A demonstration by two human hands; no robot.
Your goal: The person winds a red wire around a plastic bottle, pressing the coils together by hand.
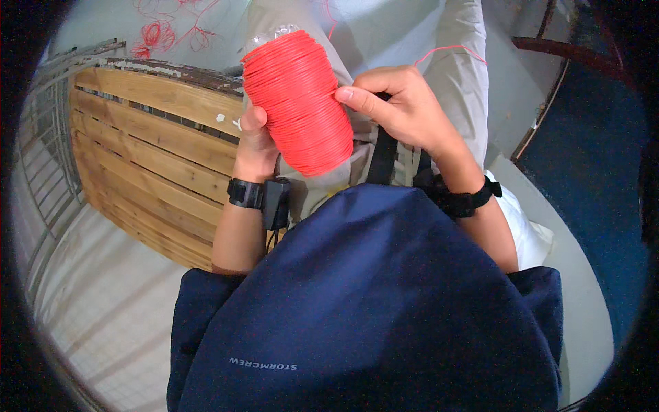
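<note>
A thick spool of red cord [298,103], wound in tight even rows, is tilted in front of me above my legs. My left hand [257,141] is closed around its lower left side, the thumb showing and the other fingers hidden behind the spool. At the spool's right edge, the thumb and forefinger of my right hand [398,103] are pinched together. A loose strand of red cord [446,48] runs out from behind this hand toward the right leg. Clear plastic wrap [278,31] shows at the spool's top end.
Left of me stands a slatted wooden bench [151,137] beside a grey metal rack [51,178]. A tangle of red cord [156,36] lies on the pale floor at the far left. Dark blue flooring [583,178] and a rusty metal bar [570,49] are on the right.
</note>
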